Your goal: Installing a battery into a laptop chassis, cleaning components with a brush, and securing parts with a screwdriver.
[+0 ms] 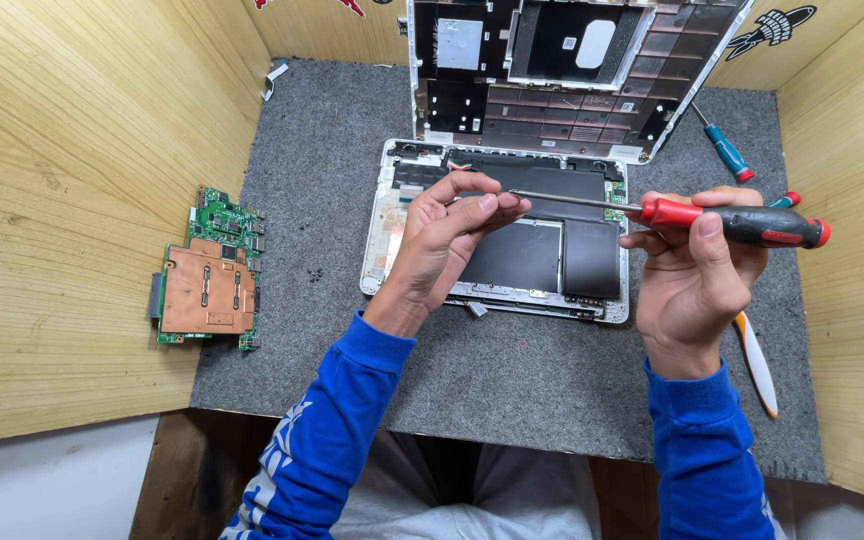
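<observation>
It was an electronics repair workshop: a plywood-walled bench cubicle whose tabletop [512,390] carried a grey felt mat, an opened laptop chassis [497,250] at its centre, a bare green circuit board [210,270] near the left edge and screwdrivers [724,150] toward the right.

White oval label [595,43] in open lid, small white sticker [627,106] beside it

Open grey mat [512,380] near the body; opened laptop [512,240], propped cover [572,70] and wooden walls [82,200] all around.
</observation>
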